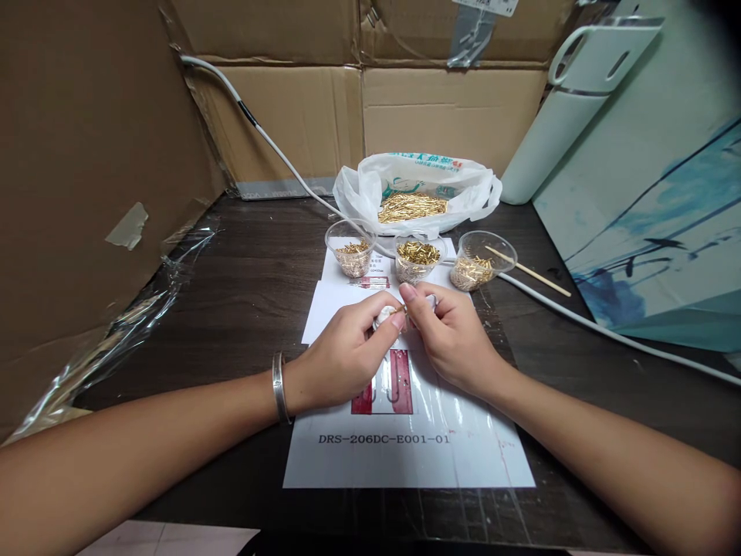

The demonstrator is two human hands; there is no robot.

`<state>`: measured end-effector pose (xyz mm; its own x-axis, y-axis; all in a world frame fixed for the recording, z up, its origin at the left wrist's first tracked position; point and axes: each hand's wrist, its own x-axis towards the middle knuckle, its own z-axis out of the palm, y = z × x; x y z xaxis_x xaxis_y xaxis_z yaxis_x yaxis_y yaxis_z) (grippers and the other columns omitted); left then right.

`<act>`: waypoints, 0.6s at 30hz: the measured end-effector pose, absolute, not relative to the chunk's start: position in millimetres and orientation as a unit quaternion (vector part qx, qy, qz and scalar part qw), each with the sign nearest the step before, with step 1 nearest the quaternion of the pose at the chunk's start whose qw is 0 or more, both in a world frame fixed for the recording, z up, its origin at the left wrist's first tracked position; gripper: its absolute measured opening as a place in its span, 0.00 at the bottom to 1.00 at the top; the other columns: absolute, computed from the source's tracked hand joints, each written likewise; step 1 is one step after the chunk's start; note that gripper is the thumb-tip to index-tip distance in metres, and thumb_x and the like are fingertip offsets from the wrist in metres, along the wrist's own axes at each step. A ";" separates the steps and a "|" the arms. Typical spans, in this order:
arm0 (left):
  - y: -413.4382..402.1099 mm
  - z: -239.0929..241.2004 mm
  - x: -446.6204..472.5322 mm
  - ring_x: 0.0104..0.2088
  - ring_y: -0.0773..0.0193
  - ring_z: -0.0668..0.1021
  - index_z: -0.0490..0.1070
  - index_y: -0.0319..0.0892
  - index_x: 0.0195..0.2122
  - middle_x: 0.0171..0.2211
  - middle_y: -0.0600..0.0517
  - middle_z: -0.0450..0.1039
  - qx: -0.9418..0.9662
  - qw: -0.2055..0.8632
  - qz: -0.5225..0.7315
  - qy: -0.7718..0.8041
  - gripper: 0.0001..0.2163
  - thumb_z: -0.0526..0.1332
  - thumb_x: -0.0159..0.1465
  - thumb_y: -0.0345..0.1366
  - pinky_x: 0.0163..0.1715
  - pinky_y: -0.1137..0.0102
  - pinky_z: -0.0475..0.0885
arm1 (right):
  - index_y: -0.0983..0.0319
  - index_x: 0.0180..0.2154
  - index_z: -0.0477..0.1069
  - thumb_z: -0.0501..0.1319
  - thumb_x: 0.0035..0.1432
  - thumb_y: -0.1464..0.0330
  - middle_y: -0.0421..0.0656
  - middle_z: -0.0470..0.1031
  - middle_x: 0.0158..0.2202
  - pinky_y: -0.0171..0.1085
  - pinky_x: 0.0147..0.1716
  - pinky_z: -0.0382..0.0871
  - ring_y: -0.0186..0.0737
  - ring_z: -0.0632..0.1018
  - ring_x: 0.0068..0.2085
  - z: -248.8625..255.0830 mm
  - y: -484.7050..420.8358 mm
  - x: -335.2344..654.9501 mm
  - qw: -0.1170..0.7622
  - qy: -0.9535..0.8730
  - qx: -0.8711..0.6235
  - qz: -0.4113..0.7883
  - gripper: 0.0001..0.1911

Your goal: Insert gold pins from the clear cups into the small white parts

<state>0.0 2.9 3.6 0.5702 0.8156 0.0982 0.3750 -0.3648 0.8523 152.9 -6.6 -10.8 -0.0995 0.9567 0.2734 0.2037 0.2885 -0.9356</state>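
My left hand (346,349) and my right hand (455,332) meet over the printed paper sheet (405,463), both closed with thumbs against curled forefingers. Between the fingertips shows a thin gold pin (400,310), small and partly hidden. White material (384,315) covers the left forefinger, and a similar white patch shows at the right one; whether it is finger cots or tape I cannot tell. Just beyond the hands stand three clear plastic cups: the left cup (331,241), middle cup (399,245) and right cup (509,251), each with small gold metal pieces.
Behind the cups, a white plastic bag (356,193) holds many gold pins (411,207). A wooden stick (538,276) leans out of the right cup. One white cable (579,313) crosses the dark table (248,270). Cardboard (289,116) and a pale bottle (556,131) border it.
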 end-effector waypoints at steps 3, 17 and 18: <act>2.6 3.5 0.4 0.27 0.69 0.62 0.62 0.40 0.32 0.26 0.55 0.60 0.782 0.417 0.267 0.378 0.11 0.47 0.68 0.38 0.28 0.71 0.58 | 0.62 0.20 0.56 0.54 0.62 0.61 0.34 0.54 0.19 0.33 0.22 0.50 0.28 0.57 0.22 -10.6 -6.7 152.8 0.492 -0.635 -0.460 0.378 0.21; 2.4 3.1 -0.1 0.25 0.70 0.60 0.62 0.40 0.31 0.24 0.56 0.57 0.779 0.415 0.270 0.386 0.10 0.48 0.68 0.37 0.27 0.71 0.57 | 0.62 0.21 0.55 0.52 0.63 0.58 0.34 0.54 0.20 0.33 0.23 0.51 0.28 0.57 0.23 -11.1 -5.7 153.7 0.484 -0.625 -0.463 0.401 0.21; 2.4 3.0 -0.2 0.25 0.70 0.60 0.62 0.40 0.31 0.24 0.56 0.57 0.779 0.415 0.269 0.386 0.10 0.48 0.68 0.37 0.26 0.71 0.57 | 0.61 0.20 0.54 0.52 0.63 0.58 0.34 0.53 0.19 0.33 0.23 0.50 0.28 0.56 0.23 -10.9 -5.5 153.8 0.486 -0.622 -0.466 0.399 0.22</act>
